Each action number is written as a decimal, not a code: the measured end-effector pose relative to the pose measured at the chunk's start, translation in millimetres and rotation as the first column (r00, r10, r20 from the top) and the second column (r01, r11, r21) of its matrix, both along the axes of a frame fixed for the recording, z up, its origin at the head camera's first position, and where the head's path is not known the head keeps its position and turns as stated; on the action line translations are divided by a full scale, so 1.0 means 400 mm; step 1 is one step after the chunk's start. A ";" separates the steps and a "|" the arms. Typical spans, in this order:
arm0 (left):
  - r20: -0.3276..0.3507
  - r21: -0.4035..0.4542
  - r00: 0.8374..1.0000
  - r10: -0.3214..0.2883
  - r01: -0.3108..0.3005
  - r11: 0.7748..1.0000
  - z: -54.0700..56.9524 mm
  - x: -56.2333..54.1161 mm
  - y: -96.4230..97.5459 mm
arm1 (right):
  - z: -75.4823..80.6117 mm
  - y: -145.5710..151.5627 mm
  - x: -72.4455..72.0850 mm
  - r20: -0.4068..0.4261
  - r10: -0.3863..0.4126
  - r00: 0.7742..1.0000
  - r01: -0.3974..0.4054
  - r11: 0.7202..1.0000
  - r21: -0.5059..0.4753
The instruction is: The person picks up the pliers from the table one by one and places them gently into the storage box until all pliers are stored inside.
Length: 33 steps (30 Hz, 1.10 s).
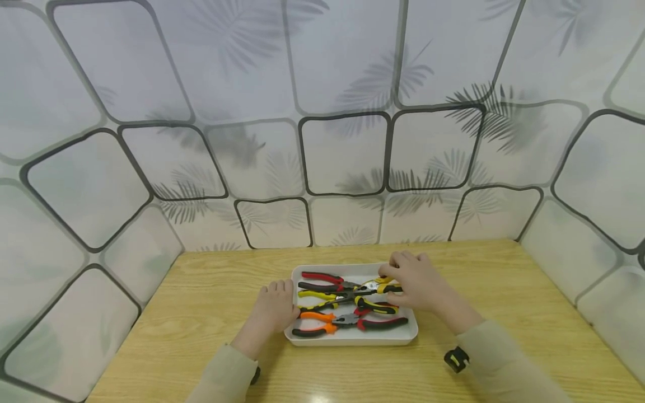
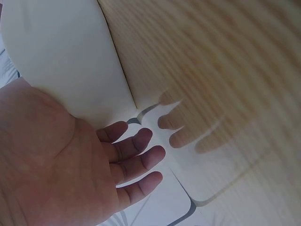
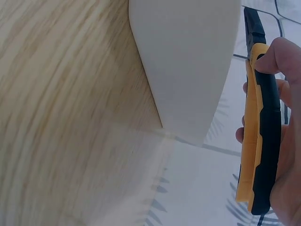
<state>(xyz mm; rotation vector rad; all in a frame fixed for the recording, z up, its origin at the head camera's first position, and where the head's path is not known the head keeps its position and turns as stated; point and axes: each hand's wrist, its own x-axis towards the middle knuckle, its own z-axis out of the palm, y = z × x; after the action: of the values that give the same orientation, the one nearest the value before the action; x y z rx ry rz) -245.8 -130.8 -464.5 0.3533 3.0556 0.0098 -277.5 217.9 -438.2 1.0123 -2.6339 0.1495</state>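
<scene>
A white tray (image 1: 353, 341) on the table holds several pliers with coloured handles. At its left end, my left hand (image 1: 274, 308) rests against the wall, thumb by the rim. The left wrist view shows those fingers (image 2: 150, 157) loosely extended, a little apart. Over the tray's right end, my right hand (image 1: 415, 282) grips yellow-and-black pliers (image 3: 267, 127) by the handles, thumb on the black grip. Their head points over the tray. Below lie pliers with yellow-and-black handles (image 1: 375, 306), orange-and-black pliers (image 1: 319, 317) and red-and-black pliers (image 1: 322, 277), some overlapping.
The wood-grain table (image 1: 211, 313) extends around the tray on all sides. Patterned panels with leaf prints (image 1: 347, 157) rise behind it and at both sides. A small black device (image 1: 456, 359) sits at the right sleeve.
</scene>
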 end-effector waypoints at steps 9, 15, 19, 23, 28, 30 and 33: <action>0.000 0.018 1.000 -0.006 0.006 1.000 -0.006 -0.003 -0.001 | -0.011 -0.024 -0.005 0.021 0.004 1.000 -0.005 1.000 0.003; 0.009 0.010 1.000 -0.004 0.004 1.000 0.002 0.001 0.000 | -0.024 -0.037 -0.012 0.043 0.004 0.999 -0.004 1.000 0.001; 0.020 0.006 1.000 -0.002 0.002 1.000 0.014 0.008 0.004 | -0.036 -0.044 -0.015 0.088 -0.006 0.996 0.006 1.000 0.000; 0.020 0.003 1.000 0.001 -0.001 1.000 0.015 0.011 0.006 | -0.042 -0.053 -0.012 0.109 -0.007 0.994 0.008 1.000 -0.010; 0.011 0.000 1.000 0.004 -0.004 1.000 0.012 0.009 0.005 | -0.037 -0.071 -0.012 0.117 0.004 0.993 -0.002 1.000 -0.019; 0.010 0.002 1.000 0.005 -0.005 1.000 0.013 0.008 0.005 | -0.036 -0.077 -0.014 0.122 0.016 0.992 -0.013 1.000 -0.025; 0.010 0.006 1.000 0.006 -0.006 1.000 0.013 0.007 0.005 | -0.036 -0.085 -0.017 0.139 0.028 0.990 -0.023 0.999 -0.034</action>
<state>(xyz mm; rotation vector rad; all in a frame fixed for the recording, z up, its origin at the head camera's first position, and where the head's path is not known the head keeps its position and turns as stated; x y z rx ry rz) -242.8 -128.8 -459.3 0.3432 3.0478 0.0208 -284.1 183.7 -452.5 1.0608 -2.7346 0.2773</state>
